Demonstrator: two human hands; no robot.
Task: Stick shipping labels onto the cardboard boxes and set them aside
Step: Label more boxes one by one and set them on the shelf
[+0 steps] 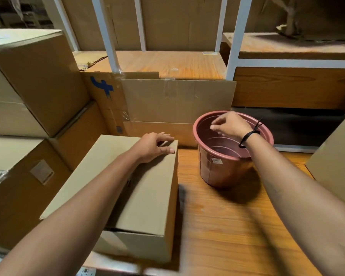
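cardboard boxes (153, 196): at least six | bucket (223, 172): one | wristband (249, 136): one

Whether the right fingers (217, 122) pinch anything cannot be told; their tips are blurred. Just below them, the sticker (216, 160) on the bucket (223, 176) is too small to read. Behind the left fingers (165, 138), the forearm hides part of the cardboard box (151, 196) top. Nearer than both, a blurred smear crosses the bench (237, 226), and the bottom edge cuts off a printed item (86, 271).
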